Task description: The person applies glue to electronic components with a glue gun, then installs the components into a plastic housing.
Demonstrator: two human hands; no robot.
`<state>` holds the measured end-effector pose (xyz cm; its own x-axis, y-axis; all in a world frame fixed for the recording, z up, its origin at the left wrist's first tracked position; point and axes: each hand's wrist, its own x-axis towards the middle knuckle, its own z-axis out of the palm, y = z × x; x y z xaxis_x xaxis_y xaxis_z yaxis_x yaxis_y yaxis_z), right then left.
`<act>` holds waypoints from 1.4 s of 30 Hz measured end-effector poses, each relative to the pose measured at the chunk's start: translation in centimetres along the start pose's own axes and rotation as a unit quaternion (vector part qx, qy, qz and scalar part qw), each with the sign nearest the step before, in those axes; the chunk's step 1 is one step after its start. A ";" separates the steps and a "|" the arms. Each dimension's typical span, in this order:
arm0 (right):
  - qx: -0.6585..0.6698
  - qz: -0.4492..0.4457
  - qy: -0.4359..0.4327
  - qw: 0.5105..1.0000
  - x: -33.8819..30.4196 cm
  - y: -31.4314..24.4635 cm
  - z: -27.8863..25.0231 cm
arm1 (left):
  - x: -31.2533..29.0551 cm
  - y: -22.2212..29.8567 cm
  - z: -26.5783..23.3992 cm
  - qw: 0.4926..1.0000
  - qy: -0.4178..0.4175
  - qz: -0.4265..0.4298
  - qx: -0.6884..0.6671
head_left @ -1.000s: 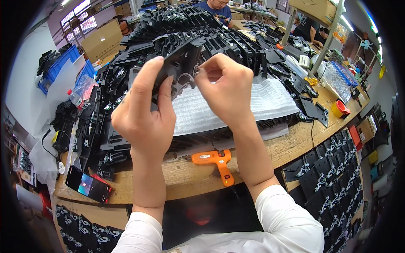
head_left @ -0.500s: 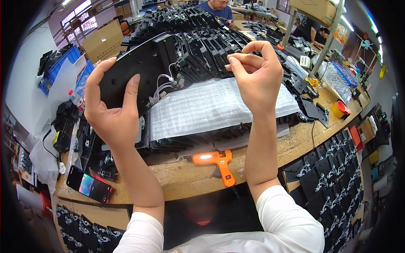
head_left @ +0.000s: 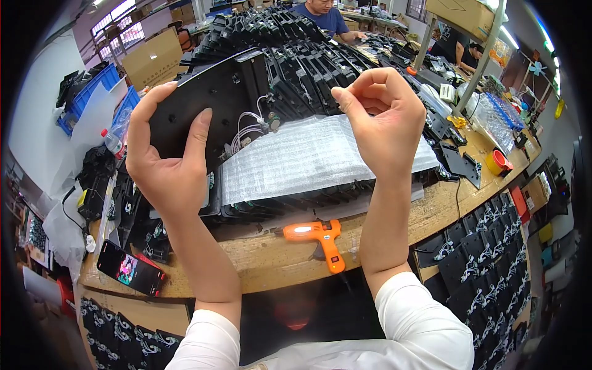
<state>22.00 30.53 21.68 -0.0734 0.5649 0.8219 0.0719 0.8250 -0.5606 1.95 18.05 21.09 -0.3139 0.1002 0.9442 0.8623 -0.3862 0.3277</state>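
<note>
My left hand (head_left: pixel 169 163) grips a flat black panel (head_left: pixel 228 102) by its left side, thumb on the face and fingers around the edge. White wires (head_left: pixel 242 128) and a small round part hang at the panel's lower right. Raised to the right of it is my right hand (head_left: pixel 391 126), fingers curled and thumb pressed toward them. Whatever those fingertips pinch, if anything, is too small to make out. Beneath both hands, a white foam sheet (head_left: pixel 290 154) covers a row of black parts. An orange glue gun (head_left: pixel 317 234) lies on the table's near edge.
Behind the sheet, many black panels (head_left: pixel 296 68) stand packed in rows. A phone (head_left: pixel 128 268) rests at the near left, and a tape roll (head_left: pixel 497 161) sits at the right. More wired panels (head_left: pixel 484 265) lie at lower right. Co-workers (head_left: pixel 320 18) sit across the table.
The panel in my left hand has tilted and shifted slightly right. My right hand has moved a little right and down, its fingers curling closer. The phone's screen picture differs.
</note>
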 end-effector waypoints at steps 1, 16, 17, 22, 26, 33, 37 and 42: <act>0.019 0.003 0.006 1.000 -0.1 -0.1 0.0 | 0.0 -0.1 -0.1 1.000 -0.001 -0.010 -0.014; -0.264 0.254 -0.313 0.876 -23.5 -5.1 -19.0 | 0.8 0.7 -2.3 0.993 0.027 -0.004 -0.113; -0.305 0.259 -0.329 0.855 -25.7 -5.5 -20.2 | 0.8 1.1 -2.3 0.989 0.026 -0.009 -0.148; -0.333 0.318 -0.323 0.827 -28.5 -7.0 -21.6 | 0.4 1.8 -2.2 0.974 -0.022 -0.012 -0.224; -0.378 0.279 -0.332 0.818 -21.9 -5.2 -18.8 | -0.3 2.2 -1.4 0.975 -0.070 -0.030 -0.207; -0.077 -0.020 -0.203 0.976 -4.6 -3.1 -7.0 | 0.7 1.0 -1.9 0.983 -0.057 -0.059 -0.165; 0.059 -0.040 -0.187 0.980 -0.8 -4.1 -0.6 | 0.8 0.1 -2.2 0.982 -0.041 -0.078 -0.168; 0.168 0.001 -0.211 0.963 -0.5 -3.0 2.2 | 1.0 -0.4 -2.4 0.986 -0.028 -0.089 -0.137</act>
<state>19.66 27.79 22.76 -0.4760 0.4655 0.7461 -0.2473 0.7433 -0.6215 0.34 16.11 21.80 -0.4216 0.2359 0.8756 0.6537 -0.5901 0.4737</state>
